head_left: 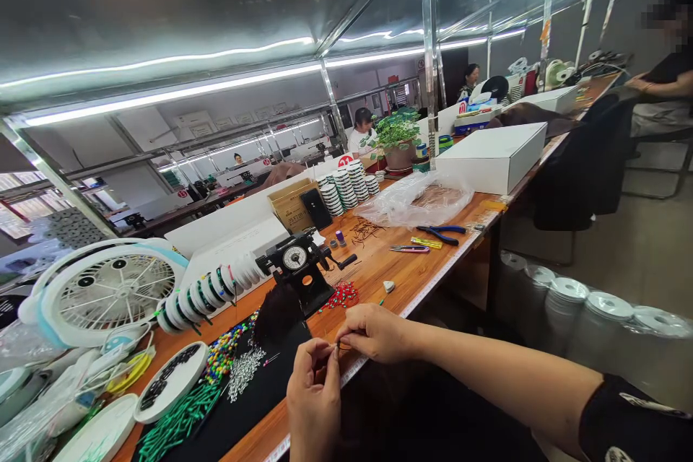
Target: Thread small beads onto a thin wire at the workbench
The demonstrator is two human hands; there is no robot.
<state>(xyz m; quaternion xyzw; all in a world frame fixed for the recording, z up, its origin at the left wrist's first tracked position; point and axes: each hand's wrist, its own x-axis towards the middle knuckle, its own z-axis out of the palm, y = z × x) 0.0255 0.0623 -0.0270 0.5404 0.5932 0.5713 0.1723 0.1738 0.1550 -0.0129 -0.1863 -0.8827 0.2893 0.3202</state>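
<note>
Fingers [328,355] of left hand [312,393], right hand [375,332], clamped on one thin wire [339,346]

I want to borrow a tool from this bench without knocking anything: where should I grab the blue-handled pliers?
Take the blue-handled pliers by their blue handles, coming from the front edge of the wooden bench. They lie flat, and the handles seem to splay toward that edge, so they offer the easiest grip, while the metal nose points away, toward the bench's middle.
</note>
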